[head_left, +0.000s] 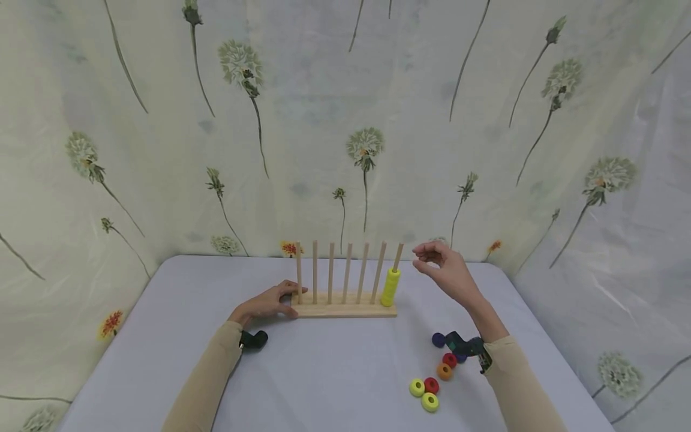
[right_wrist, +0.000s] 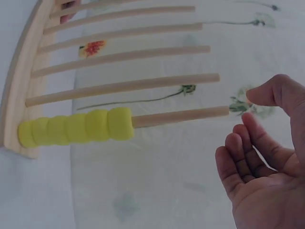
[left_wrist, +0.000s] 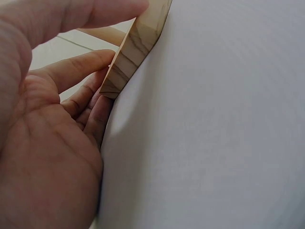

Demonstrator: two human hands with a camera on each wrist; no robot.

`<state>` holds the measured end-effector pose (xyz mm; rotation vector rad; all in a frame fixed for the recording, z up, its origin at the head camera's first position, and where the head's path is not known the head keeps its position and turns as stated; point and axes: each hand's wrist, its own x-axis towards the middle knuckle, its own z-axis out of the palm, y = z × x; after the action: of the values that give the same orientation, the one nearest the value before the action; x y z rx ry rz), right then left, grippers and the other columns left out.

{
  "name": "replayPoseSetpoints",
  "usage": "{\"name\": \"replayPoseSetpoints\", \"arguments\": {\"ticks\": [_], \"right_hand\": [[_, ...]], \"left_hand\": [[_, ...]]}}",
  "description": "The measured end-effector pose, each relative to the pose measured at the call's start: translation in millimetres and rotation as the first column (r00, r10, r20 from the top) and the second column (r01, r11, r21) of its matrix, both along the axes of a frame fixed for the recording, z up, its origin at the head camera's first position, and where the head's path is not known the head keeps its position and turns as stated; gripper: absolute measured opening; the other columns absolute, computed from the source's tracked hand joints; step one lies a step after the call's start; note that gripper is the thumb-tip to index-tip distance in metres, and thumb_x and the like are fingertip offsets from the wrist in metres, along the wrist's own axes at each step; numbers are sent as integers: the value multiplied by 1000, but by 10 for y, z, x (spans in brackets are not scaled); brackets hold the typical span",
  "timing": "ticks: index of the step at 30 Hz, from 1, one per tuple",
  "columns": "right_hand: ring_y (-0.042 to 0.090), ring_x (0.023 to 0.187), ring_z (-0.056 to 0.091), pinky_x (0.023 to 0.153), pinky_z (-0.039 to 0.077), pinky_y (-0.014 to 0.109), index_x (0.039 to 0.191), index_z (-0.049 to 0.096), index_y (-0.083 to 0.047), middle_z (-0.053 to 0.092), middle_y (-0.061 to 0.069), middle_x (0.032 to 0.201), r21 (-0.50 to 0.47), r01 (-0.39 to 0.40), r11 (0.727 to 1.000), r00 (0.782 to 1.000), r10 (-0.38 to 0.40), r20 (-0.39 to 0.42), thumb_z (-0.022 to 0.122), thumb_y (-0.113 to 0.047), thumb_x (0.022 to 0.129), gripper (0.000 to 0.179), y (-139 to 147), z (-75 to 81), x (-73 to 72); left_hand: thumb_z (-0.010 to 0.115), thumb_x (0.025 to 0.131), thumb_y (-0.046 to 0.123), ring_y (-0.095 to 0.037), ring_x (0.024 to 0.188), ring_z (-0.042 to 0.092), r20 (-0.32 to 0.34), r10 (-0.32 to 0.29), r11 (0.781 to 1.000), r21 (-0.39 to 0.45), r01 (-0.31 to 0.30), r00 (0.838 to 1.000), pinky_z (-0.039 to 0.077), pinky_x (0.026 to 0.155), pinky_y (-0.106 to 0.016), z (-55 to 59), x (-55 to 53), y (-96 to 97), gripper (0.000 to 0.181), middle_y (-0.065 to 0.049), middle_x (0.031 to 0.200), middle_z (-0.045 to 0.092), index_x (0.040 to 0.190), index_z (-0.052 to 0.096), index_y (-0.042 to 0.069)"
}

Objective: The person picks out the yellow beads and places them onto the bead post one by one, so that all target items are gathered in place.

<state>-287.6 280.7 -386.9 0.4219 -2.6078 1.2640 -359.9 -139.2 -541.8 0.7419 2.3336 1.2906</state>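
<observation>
A wooden peg rack (head_left: 345, 311) with a row of several upright pegs stands on the table. My left hand (head_left: 266, 302) grips the left end of its base, thumb at the front edge and fingers behind; the left wrist view shows the base's end face (left_wrist: 128, 59) between them. Yellow beads (right_wrist: 76, 128) are stacked on the rightmost peg (right_wrist: 181, 116), whose upper part is bare. Just right of that peg's tip is my right hand (head_left: 448, 273), thumb and index finger apart with nothing between them.
Loose beads lie at the right front of the table: yellow (head_left: 430, 402), red (head_left: 431, 385), orange (head_left: 445, 371) and blue (head_left: 439, 340). Some sit partly behind the right wrist's camera (head_left: 464, 345). A flower-patterned curtain (head_left: 302, 150) hangs behind the table.
</observation>
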Motion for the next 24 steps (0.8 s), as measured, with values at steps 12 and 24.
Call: {"name": "replayPoseSetpoints", "arguments": {"ticks": [12, 24], "right_hand": [[8, 101, 58, 91, 46, 16, 110, 58, -16, 60, -2, 106, 65, -276, 959, 954, 265, 142, 71, -20, 88, 25, 251, -525, 558], [28, 103, 55, 89, 48, 28, 110, 58, -11, 60, 12, 110, -6, -422, 907, 787, 370, 494, 68, -18, 88, 26, 280, -1030, 920]], "left_hand": [[80, 78, 25, -30, 132, 35, -6, 9, 1000, -9, -9, 1000, 23, 112, -56, -33, -17, 13, 66, -9, 137, 41, 139, 53, 19], [80, 79, 22, -31, 130, 37, -32, 0, 1000, -17, 0, 999, 24, 111, -55, -21, -14, 9, 66, -10, 136, 41, 139, 53, 15]]}}
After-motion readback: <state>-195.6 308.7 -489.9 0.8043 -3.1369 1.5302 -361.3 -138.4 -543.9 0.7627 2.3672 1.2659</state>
